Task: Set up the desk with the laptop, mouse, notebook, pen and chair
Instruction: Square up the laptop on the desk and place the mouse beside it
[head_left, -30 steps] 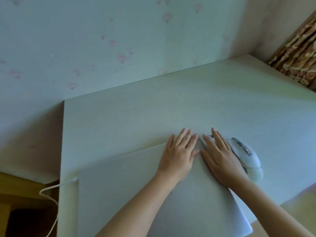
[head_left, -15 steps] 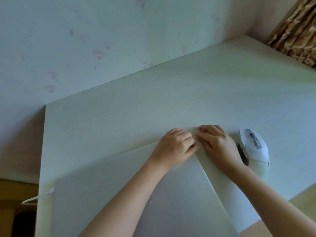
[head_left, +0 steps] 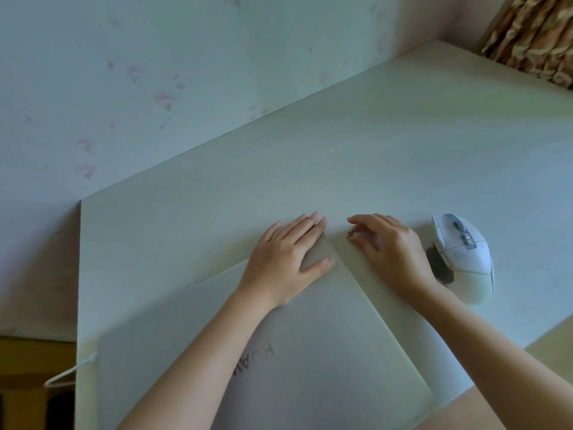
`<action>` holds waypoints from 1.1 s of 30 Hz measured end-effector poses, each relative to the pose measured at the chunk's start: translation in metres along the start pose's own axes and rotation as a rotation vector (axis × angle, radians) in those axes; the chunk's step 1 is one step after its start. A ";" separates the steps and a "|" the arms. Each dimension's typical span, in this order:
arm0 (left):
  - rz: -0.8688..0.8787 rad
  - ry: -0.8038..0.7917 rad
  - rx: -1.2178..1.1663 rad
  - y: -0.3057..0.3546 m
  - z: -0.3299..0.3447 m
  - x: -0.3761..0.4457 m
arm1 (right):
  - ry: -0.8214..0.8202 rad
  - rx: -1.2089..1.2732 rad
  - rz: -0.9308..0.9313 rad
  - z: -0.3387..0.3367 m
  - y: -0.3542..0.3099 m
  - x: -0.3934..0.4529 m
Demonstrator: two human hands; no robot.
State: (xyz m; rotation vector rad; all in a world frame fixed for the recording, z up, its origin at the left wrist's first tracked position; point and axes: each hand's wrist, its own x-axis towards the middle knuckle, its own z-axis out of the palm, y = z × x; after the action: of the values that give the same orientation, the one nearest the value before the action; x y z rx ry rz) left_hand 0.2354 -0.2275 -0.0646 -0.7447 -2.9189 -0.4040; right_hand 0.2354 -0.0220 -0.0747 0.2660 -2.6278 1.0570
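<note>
Fingers (head_left: pixel 305 223) of left hand (head_left: pixel 286 259) straight on laptop (head_left: pixel 310 352) corner, right hand (head_left: pixel 387 246) curled — gripping its edge

Single head-worn view, close above the desk (head_left: pixel 341 169), angled forward and down toward the wall (head_left: pixel 155 72).

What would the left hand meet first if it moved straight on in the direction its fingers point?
Only bare desk, it seems, and then the wall behind it. The left hand points up and right, past the laptop corner; depth is unclear.
</note>
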 end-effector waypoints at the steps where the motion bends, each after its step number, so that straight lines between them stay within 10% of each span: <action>1: -0.001 -0.047 0.019 -0.002 -0.003 -0.004 | -0.009 0.083 0.002 0.000 -0.001 0.000; 9: -0.013 -0.152 0.047 -0.005 -0.008 -0.012 | -0.140 0.490 0.142 0.001 -0.005 0.009; 33: -0.046 -0.122 -0.002 0.000 -0.011 -0.006 | -0.142 0.258 -0.152 0.009 -0.003 0.008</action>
State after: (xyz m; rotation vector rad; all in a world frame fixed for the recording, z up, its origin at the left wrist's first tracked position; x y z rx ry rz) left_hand 0.2404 -0.2336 -0.0550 -0.7286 -3.0547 -0.3788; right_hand 0.2267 -0.0306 -0.0760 0.6076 -2.5388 1.3678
